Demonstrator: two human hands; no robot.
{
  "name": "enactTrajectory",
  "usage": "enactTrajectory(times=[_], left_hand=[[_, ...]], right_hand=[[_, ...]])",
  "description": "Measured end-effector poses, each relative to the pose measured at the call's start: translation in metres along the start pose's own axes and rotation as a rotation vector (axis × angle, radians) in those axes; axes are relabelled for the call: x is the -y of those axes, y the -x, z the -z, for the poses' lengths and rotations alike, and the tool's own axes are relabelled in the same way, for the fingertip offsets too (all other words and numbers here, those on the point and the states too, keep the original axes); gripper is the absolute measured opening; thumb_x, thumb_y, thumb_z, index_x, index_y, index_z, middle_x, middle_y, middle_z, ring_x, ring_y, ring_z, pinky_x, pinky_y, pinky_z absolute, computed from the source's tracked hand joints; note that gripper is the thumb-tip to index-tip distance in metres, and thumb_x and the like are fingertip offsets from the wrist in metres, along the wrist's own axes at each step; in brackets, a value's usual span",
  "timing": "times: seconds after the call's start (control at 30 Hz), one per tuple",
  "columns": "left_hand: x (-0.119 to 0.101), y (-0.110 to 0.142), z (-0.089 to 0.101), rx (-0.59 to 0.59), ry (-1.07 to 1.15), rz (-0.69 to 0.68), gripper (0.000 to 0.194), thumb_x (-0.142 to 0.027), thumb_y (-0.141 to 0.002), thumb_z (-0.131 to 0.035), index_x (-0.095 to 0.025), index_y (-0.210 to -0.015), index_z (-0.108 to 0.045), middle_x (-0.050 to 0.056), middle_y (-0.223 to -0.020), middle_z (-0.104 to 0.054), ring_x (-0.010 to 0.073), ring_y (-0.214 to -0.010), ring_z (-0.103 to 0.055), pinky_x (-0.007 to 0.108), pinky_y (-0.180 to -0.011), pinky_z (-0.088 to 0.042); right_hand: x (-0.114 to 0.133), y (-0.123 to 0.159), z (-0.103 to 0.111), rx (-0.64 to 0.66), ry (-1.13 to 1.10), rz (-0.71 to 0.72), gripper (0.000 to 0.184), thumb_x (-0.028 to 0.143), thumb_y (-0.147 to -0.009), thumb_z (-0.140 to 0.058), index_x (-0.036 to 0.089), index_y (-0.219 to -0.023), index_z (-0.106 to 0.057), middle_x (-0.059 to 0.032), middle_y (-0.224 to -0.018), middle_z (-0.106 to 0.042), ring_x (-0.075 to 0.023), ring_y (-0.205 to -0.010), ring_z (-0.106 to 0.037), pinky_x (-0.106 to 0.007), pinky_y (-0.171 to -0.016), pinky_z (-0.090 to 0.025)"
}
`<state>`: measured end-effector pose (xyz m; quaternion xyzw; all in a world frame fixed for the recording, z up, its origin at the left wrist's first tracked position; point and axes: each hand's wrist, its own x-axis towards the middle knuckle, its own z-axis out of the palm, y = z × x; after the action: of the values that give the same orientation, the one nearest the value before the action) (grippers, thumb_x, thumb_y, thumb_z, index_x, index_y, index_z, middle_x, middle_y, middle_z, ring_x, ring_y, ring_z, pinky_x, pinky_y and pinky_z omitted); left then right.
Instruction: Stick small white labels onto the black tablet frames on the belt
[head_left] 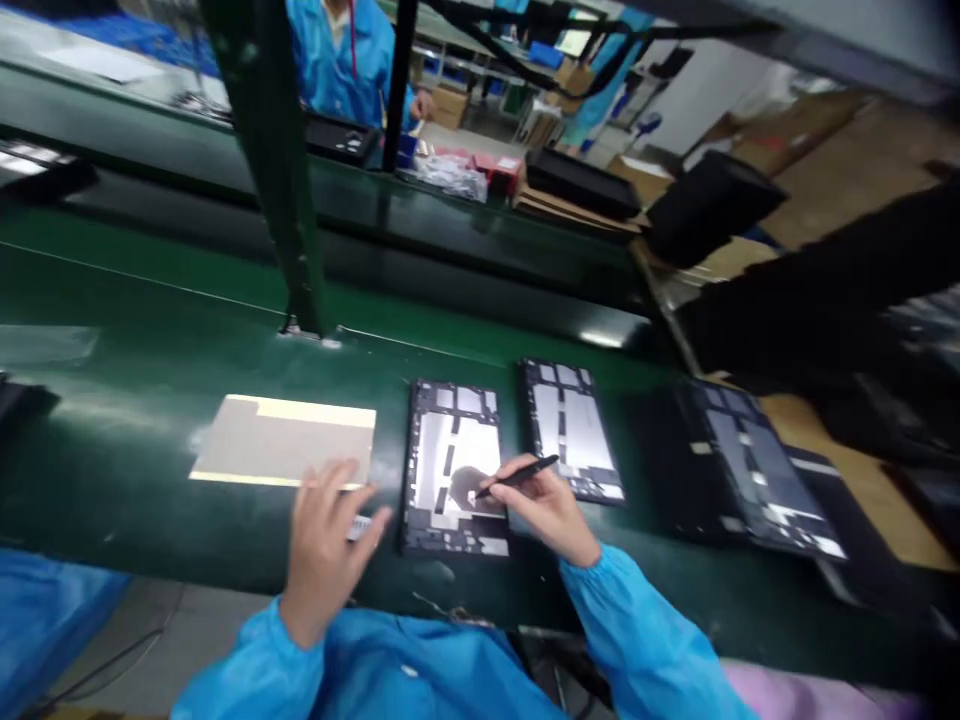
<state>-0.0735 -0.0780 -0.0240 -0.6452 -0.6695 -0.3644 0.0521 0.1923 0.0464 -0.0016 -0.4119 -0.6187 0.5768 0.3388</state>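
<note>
Pinching a slim black tool (529,470) between the fingers of our right hand (551,505), we have its tip at the lower half of an opened device (431,450); whether it touches, we cannot tell. The device lies flat in front of us, a dark frame around bright silver panels, with a round dark patch by the tip.

Our left hand (326,545) has its fingers spread by the lower edge of a grey sheet (289,440) with yellow strips, and a small white label (359,527) shows beside the thumb. Contact there is unclear to us.

Just right of our device lies a second device (574,420), slightly turned; farther right, a third device (757,465) sits beside dark flat pieces (671,465). All this rests on our glossy green counter (172,360), where a green post (274,180) rises behind the sheet.

Beyond the rail (480,235) we see clear plastic bags (450,175), black trays (581,183), cardboard boxes (448,105) and a person in blue (349,60).
</note>
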Motion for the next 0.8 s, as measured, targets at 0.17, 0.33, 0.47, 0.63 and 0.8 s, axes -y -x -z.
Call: enactTrajectory(times=[0.17,0.33,0.47,0.63,0.8], left_hand=[[-0.08,0.013,-0.041,0.252,0.173,-0.216,0.019,-0.032,-0.091,-0.066,-0.018,-0.101,-0.06,0.016,-0.145,-0.056,0.032,-0.14,-0.048,0.051,-0.113,-0.044],[-0.08,0.018,-0.058,0.228,0.143,-0.229,0.017,-0.03,-0.092,-0.066,-0.018,-0.096,-0.055,0.018,-0.141,-0.059,0.0322,-0.139,-0.049,0.052,-0.112,-0.044],[-0.077,0.017,-0.056,0.233,0.139,-0.216,0.016,-0.031,-0.092,-0.066,-0.02,-0.096,-0.055,0.016,-0.14,-0.061,0.0312,-0.139,-0.049,0.051,-0.112,-0.044],[-0.08,0.017,-0.055,0.235,0.133,-0.208,0.016,-0.031,-0.093,-0.066,-0.02,-0.098,-0.055,0.016,-0.14,-0.061,0.031,-0.14,-0.049,0.051,-0.113,-0.044],[-0.08,0.017,-0.055,0.244,0.139,-0.205,0.015,-0.03,-0.092,-0.066,-0.02,-0.097,-0.056,0.015,-0.141,-0.06,0.031,-0.14,-0.048,0.051,-0.113,-0.044]], right_hand=[[-0.02,0.046,0.021,0.035,0.089,0.107,0.015,0.035,-0.086,-0.077,0.024,-0.091,-0.069,-0.0046,-0.085,-0.078,-0.0219,-0.089,-0.077,-0.038,-0.088,-0.062],[-0.024,0.049,0.01,0.069,0.134,0.196,0.009,0.03,-0.089,-0.075,0.024,-0.094,-0.071,-0.0048,-0.087,-0.08,-0.0233,-0.099,-0.076,-0.043,-0.102,-0.056],[-0.03,0.048,0.005,0.101,0.158,0.203,0.009,0.028,-0.088,-0.075,0.023,-0.095,-0.072,-0.0056,-0.09,-0.08,-0.0244,-0.101,-0.075,-0.043,-0.101,-0.057],[-0.031,0.048,0.004,0.107,0.188,0.198,0.009,0.029,-0.089,-0.074,0.023,-0.096,-0.072,-0.0066,-0.092,-0.08,-0.0255,-0.103,-0.074,-0.043,-0.099,-0.058],[-0.03,0.047,0.003,0.108,0.216,0.211,0.01,0.029,-0.089,-0.074,0.023,-0.096,-0.072,-0.0064,-0.091,-0.079,-0.0254,-0.102,-0.075,-0.042,-0.097,-0.059]])
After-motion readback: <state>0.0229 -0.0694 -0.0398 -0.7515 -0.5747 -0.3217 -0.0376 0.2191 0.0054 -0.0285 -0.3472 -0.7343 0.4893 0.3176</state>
